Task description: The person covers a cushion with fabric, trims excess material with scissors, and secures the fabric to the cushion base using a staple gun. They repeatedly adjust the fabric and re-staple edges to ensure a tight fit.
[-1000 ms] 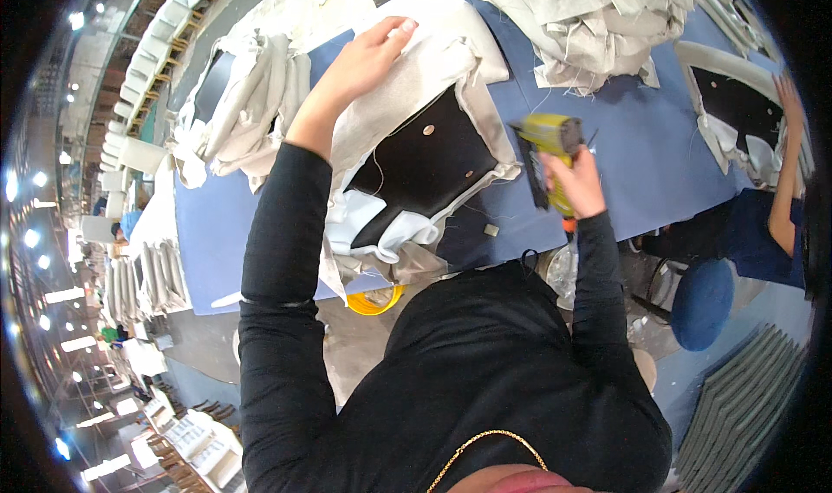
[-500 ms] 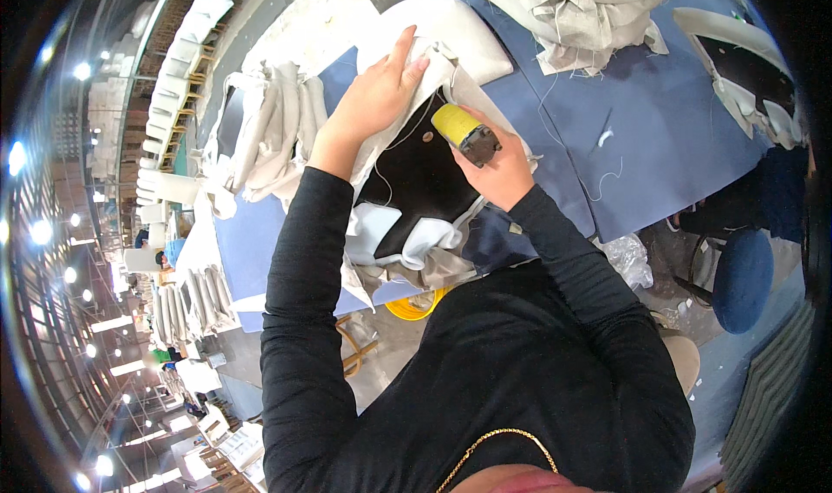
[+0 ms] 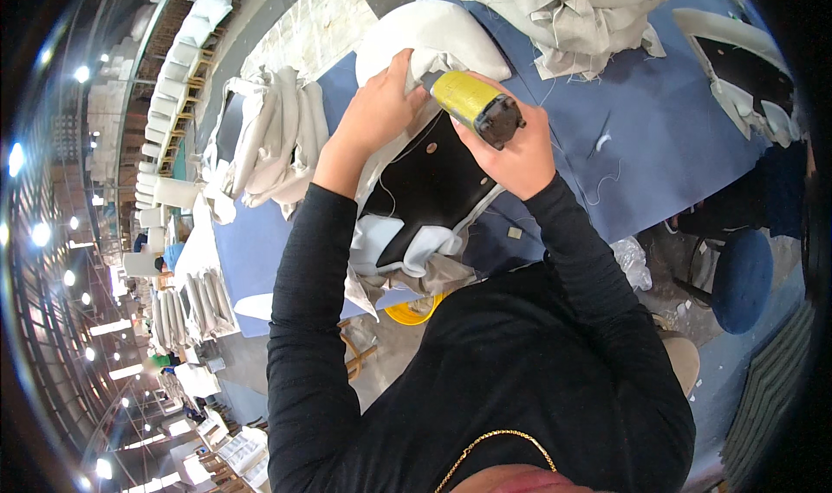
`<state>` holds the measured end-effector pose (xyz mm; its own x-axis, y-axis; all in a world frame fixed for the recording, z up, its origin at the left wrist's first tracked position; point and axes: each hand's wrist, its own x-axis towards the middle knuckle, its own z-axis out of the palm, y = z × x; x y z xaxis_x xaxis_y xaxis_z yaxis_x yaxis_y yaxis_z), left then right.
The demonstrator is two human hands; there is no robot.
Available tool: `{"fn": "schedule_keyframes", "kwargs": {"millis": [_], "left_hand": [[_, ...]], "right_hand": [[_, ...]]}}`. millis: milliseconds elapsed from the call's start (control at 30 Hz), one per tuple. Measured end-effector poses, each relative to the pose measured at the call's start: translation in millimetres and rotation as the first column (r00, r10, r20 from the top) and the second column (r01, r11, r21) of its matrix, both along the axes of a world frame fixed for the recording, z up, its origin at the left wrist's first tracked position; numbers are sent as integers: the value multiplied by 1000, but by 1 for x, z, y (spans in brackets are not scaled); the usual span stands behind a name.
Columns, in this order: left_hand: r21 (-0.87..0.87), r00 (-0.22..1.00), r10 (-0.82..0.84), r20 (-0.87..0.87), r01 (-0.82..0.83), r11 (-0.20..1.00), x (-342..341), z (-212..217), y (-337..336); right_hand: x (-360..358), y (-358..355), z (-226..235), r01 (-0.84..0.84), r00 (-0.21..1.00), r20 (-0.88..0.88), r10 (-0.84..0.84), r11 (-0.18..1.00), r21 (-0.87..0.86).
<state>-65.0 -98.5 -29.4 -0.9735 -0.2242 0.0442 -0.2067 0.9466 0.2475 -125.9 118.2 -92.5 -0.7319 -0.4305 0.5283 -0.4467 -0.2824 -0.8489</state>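
Note:
A chair pad with a black backing (image 3: 420, 177) and beige fabric edges lies in front of me. At its far end my left hand (image 3: 374, 116) is closed on the beige fabric (image 3: 431, 61), pressing its folded edge. My right hand (image 3: 524, 151) grips a staple gun (image 3: 466, 96) with a yellow body and dark end cap. The gun's nose sits at the folded fabric, close to my left fingers; exact contact is hidden. Loose thread hangs over the backing, and white flaps (image 3: 429, 243) lie at its near end. Just beyond is a rounded white cushion (image 3: 433, 34).
Blue covering (image 3: 641, 146) spreads over the worktable. Covered pads (image 3: 273, 138) are stacked at left, and a heap of beige fabric (image 3: 581, 16) lies at the back. Another black-backed pad (image 3: 745, 68) rests at far right. Below the table are a yellow bucket (image 3: 407, 313) and a blue stool (image 3: 744, 281).
My right hand has carried the staple gun slightly farther away and right, its nose now at the fabric edge. The left hand's fingers have drawn in over the fabric.

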Motion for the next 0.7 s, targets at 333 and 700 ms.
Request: {"fn": "schedule_keyframes", "kwargs": {"millis": [333,700], "left_hand": [[15,997,31,72,-32,999,-2,5,8],[530,913,270,308,-400,748,-6,-3,-42]], "right_hand": [[-3,-6,-7,34,999,-22,-33,999,33],[-16,-8,-18,3,998,62,-2,1000,-12]]}}
